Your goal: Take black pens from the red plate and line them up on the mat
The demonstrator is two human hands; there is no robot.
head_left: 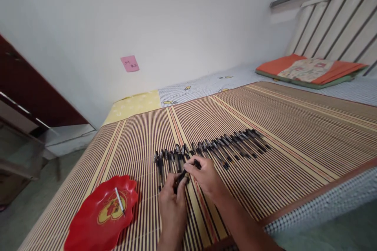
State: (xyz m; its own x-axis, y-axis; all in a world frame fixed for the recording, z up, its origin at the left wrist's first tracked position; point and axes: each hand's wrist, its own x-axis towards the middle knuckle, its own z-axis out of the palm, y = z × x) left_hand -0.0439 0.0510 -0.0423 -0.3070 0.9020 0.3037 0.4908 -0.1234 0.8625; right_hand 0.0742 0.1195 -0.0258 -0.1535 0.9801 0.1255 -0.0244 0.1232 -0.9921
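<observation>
A black pen (182, 175) is held between my two hands over the striped mat. My left hand (173, 204) has its fingers closed around the lower end. My right hand (207, 174) pinches the upper end, with a dark tip showing above the thumb. Whether the pen is in one piece or two, I cannot tell. Just beyond my hands lies a long row of black capped pens (242, 141), side by side and slanted, some partly hidden by my fingers. A red scalloped plate (84, 219) sits left of my left hand, and a thin white stick like a pen refill (119, 200) lies in it.
The striped mat (294, 125) covers the bed, whose front edge runs along the lower right. Folded orange and green bedding (312, 71) lies at the far right by the slatted headboard (338, 23). A pink note (130, 64) is stuck to the white wall.
</observation>
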